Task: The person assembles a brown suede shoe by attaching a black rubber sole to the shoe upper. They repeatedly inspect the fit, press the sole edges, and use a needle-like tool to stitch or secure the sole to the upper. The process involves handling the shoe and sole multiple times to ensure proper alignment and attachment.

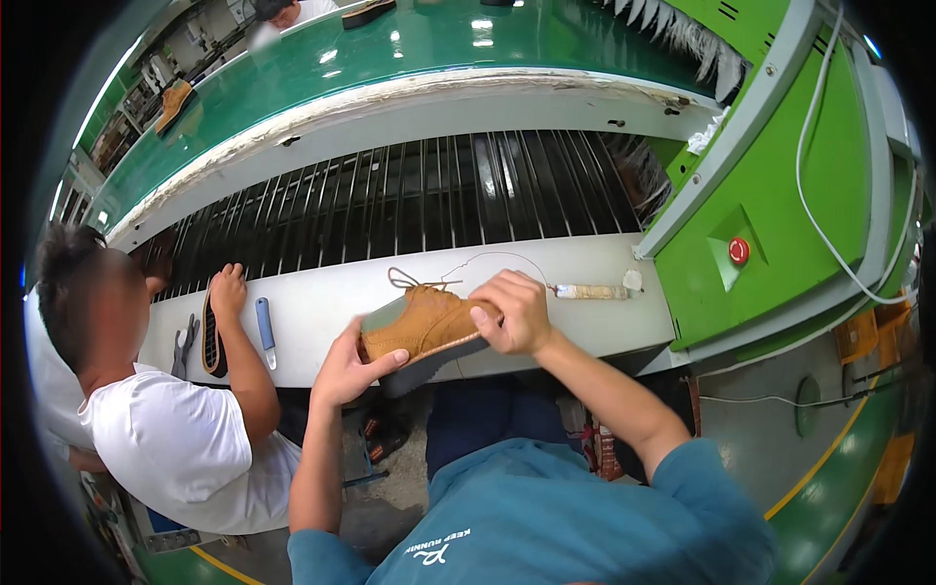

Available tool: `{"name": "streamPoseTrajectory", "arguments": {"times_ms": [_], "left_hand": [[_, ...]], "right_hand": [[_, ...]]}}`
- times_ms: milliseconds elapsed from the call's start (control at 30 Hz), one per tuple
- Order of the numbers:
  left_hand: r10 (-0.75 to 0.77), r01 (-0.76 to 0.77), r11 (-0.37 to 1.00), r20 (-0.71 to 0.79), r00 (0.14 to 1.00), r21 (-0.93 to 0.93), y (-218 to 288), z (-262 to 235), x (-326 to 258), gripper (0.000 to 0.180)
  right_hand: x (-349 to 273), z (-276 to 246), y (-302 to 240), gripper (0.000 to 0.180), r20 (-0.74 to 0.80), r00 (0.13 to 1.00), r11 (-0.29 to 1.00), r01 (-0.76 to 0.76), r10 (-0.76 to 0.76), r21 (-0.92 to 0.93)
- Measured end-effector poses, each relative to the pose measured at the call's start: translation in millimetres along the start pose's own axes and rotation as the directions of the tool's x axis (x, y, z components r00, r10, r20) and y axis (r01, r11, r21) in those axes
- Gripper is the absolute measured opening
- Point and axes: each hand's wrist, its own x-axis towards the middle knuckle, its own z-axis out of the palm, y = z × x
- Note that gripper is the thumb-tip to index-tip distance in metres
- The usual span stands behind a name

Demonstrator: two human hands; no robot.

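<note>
Tan and green, a shoe [444, 324] is held near the white table [595, 255], one end clasped by the left hand [351, 369], the other by the right hand [520, 310].

Head-worn fisheye, facing down, near hands [517, 310].

Shoe factory, with shoes [175, 105] along a green conveyor [546, 49]

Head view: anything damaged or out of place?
The whitish edging along the green surface looks ragged and stained, unlike the smoother grey panel below it. The held tan shoe shows no obvious damage.
</note>
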Motion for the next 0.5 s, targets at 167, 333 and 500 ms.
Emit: {"name": "streamPoseTrajectory", "arguments": {"times_ms": [167,333,500], "left_hand": [[0.427,-0.338,0.520,0.103,0.898,0.785,75.4,28.2,14.0,0.130],[0.351,-0.409,0.287,0.302,0.886,0.866,44.9,58.8,51.5,0.117],[0.367,-0.479,0.481,0.327,0.871,0.734,43.0,46.7,64.5,0.099]], "right_hand": [[5.2,-5.3,-37.7,0.029,0.076,0.993,0.982,-0.075,0.089,-0.176],[-15.0,-19.0,-12.8,0.028,0.080,0.934,0.934,-0.353,0.349,0.044],[-38.6,-129.3,40.5,0.043,0.200,0.929,0.875,-0.200,0.313,-0.441]]}}
